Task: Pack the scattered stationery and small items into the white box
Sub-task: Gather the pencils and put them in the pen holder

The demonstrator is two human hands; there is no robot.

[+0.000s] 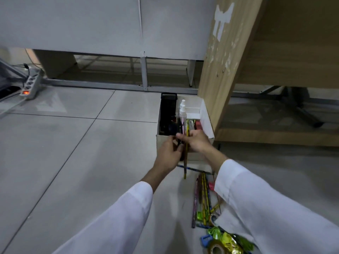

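Head view: box partly filled; bottle already packed. Pencils are gripped by both hands, held together. More pencils and tape remain scattered.

**White sleeves, bare hands**

Two arms in view, both in loose white long sleeves. The left sleeve ends at a plain cuff, the right sleeve hangs wider and creased. Left hand and right hand are bare, ungloved.

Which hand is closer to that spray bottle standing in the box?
Right. The right hand sits just below the spray bottle; the left hand is lower and further left.
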